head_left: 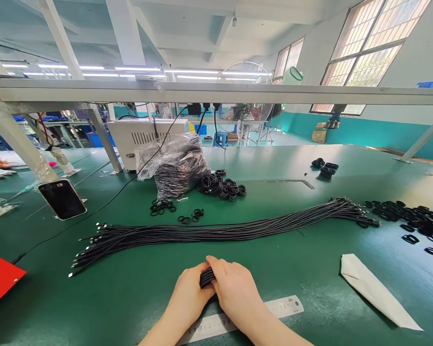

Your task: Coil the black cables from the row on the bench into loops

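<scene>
Near the front of the green table, my left hand [189, 292] and my right hand [234, 287] come together with fingers closed around a small black ridged bundle [207, 277]. It looks like black strands or rings pressed side by side; the fingers hide most of it. Beneath my wrists lies a steel ruler [283, 306], partly covered by them. Beyond the hands, a long bunch of black cables [216, 233] with metal ends stretches across the table. Small black rings [191, 217] lie behind it.
A plastic bag of dark parts [182, 173] stands beside a pile of black coils [223, 186]. Many black oval rings [414, 216] are scattered at right, near a folded white paper [377, 290]. A phone [63, 199] leans at left, behind a red box [2, 281]. A metal beam [216, 93] crosses above.
</scene>
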Demonstrator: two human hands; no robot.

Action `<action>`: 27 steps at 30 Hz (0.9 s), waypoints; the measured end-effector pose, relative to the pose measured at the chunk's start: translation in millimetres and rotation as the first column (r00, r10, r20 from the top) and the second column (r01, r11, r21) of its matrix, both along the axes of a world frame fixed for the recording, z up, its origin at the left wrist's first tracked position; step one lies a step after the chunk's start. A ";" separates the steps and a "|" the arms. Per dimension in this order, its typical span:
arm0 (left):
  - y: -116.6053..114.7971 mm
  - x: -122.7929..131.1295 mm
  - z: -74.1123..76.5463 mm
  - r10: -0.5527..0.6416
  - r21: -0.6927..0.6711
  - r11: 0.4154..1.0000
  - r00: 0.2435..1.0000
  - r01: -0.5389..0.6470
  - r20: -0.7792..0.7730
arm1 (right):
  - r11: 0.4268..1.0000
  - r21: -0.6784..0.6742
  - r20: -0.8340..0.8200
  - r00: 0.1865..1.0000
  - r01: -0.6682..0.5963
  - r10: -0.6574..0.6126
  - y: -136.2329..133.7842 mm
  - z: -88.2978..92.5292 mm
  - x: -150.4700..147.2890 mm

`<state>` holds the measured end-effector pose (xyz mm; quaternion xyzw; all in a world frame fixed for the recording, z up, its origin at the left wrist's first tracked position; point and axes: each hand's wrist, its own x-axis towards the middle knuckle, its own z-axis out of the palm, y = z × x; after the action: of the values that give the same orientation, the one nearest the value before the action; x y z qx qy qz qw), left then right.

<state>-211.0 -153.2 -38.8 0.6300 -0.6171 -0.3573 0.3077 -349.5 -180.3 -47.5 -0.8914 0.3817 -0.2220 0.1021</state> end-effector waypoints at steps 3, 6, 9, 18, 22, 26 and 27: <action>0.2 -0.8 -1.2 0.020 -0.009 1.000 0.997 -0.019 0.076 | 1.000 0.022 0.043 0.999 0.006 -0.007 1.2 -2.9 1.1; -1.4 2.2 -4.0 0.052 -0.028 0.998 0.983 -0.048 0.179 | 0.989 0.149 0.195 0.981 -0.008 -0.021 2.1 0.1 -0.7; -2.6 8.3 -4.1 0.057 -0.052 0.998 0.955 -0.044 0.291 | 0.937 0.340 0.319 0.947 -0.075 -0.040 1.1 8.3 -5.3; -2.9 21.7 11.9 -0.157 -0.028 0.978 0.826 0.204 0.541 | 0.488 0.786 0.426 0.905 -0.380 0.018 -8.4 32.1 -27.7; -2.8 16.3 14.4 -0.144 -0.005 0.983 0.778 0.186 0.612 | 0.462 0.809 0.458 0.883 -0.365 -0.105 -7.1 18.9 -20.8; -1.6 13.9 15.5 -0.140 0.008 0.984 0.751 0.176 0.645 | 0.498 0.788 0.501 0.847 -0.362 -0.178 -5.8 9.4 -14.4; -1.3 13.9 15.6 -0.140 0.009 0.984 0.748 0.177 0.649 | 0.504 0.781 0.508 0.845 -0.369 -0.167 -5.8 9.8 -13.9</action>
<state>-197.1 -154.6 -23.2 0.6513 -0.7457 -0.1264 0.0614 -363.4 -186.1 -37.7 -0.6468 0.3418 -0.2298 0.6419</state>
